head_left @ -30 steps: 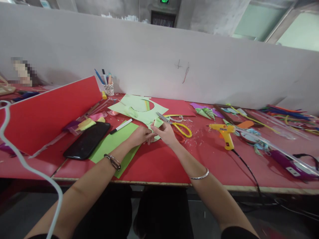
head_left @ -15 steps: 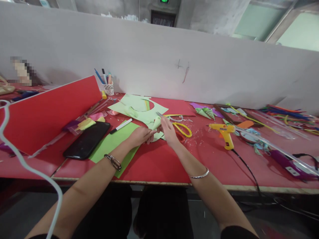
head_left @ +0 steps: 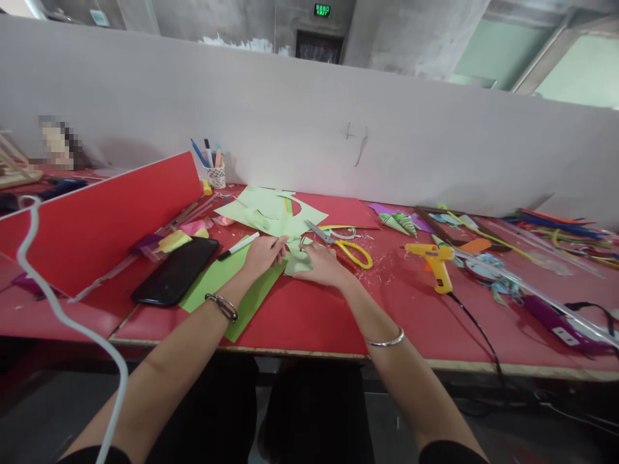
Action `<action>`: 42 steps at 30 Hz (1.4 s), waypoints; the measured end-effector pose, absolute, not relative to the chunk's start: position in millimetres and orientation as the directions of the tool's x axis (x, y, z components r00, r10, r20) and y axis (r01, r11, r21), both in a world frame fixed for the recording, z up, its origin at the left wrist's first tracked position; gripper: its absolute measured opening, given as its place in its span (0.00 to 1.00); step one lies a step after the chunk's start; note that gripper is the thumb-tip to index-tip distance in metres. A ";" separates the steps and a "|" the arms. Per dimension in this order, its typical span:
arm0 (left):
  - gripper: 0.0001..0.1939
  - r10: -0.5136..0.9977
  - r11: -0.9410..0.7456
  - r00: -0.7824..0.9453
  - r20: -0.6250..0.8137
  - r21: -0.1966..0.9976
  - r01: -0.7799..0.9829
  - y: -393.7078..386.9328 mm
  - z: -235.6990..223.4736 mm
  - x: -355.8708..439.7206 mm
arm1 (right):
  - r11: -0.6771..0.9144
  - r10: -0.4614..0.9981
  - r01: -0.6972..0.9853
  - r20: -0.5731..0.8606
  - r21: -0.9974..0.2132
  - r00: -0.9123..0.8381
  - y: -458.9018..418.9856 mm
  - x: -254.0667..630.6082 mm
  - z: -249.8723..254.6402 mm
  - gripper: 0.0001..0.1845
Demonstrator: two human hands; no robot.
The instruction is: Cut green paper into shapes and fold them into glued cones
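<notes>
Between my two hands is a small piece of pale green paper [head_left: 297,261], low over the red tabletop. My left hand [head_left: 264,256] is closed, its fingertips pinched at the paper's left edge. From the other side my right hand [head_left: 323,263] curls its fingers over the paper and grips it; the fingertips are partly hidden. Scissors [head_left: 354,252] with yellow handles lie just beyond my right hand. Behind both hands rests a larger pale green sheet [head_left: 236,209] with a rounded cut-out. A brighter green sheet [head_left: 207,283] lies under my left forearm.
A white marker [head_left: 239,246] and a black phone [head_left: 176,270] lie on the left, near a leaning red board [head_left: 111,222]. On the right are a yellow glue gun [head_left: 435,263] with its cord, patterned paper cones [head_left: 399,222] and a purple power strip [head_left: 561,322]. A pen cup [head_left: 216,175] stands behind.
The rolled pale green paper has come down and now looks looser and flatter. My right hand has lowered slightly and moved off the scissors, showing more of their blades. My left hand has shifted slightly left.
</notes>
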State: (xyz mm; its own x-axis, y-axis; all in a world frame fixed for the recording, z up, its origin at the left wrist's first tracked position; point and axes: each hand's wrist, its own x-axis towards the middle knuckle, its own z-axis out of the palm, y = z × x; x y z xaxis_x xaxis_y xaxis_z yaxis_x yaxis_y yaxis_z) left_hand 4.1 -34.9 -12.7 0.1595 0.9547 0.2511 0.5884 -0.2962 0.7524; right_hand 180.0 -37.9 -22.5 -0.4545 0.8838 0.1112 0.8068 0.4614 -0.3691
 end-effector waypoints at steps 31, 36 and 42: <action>0.17 0.959 -0.266 0.283 -0.001 0.338 0.903 -97.8 12.4 -56.9 | 0.406 0.900 0.688 0.130 -0.602 -0.417 -58.5 194.8 10.2 0.16; 0.23 0.893 -0.446 0.432 0.130 0.393 0.804 -136.4 -2.4 -26.5 | 0.493 0.870 0.596 0.361 -0.634 -0.335 -90.8 210.5 17.7 0.08; 0.23 0.786 -0.605 0.508 0.353 0.269 0.749 -149.2 -16.8 1.8 | 0.563 0.826 0.546 0.431 -0.621 -0.363 -130.5 211.0 2.0 0.11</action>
